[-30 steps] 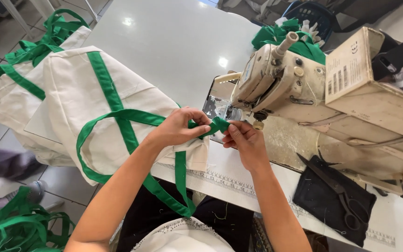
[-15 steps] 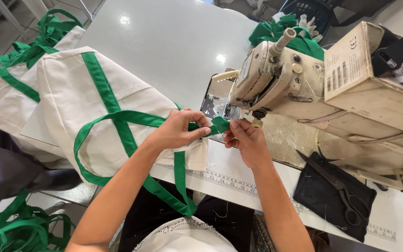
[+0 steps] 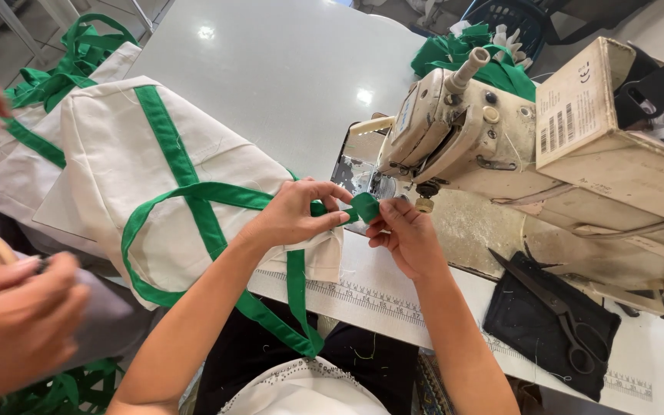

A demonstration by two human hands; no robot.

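A cream cloth bag (image 3: 124, 161) with green strap handles lies on the table in front of me. My left hand (image 3: 290, 215) pinches the green strap (image 3: 194, 196) at the bag's top edge. My right hand (image 3: 405, 234) holds the folded end of the same strap (image 3: 364, 206), just in front of the needle area of a beige sewing machine (image 3: 463, 131). Both hands are close together, a few centimetres apart. The strap's long loop hangs off the table edge toward my lap.
A second cream bag with green handles (image 3: 40, 100) lies at the far left. Scissors (image 3: 555, 307) rest on a black cloth at the right. Green fabric (image 3: 486, 58) is piled behind the machine. Another person's hands (image 3: 17, 315) are at the left edge. A cardboard box (image 3: 601, 100) sits on the machine.
The bag and my hands hold much the same place at the machine. Another person's hands have come into view at the left edge, one low and one high.
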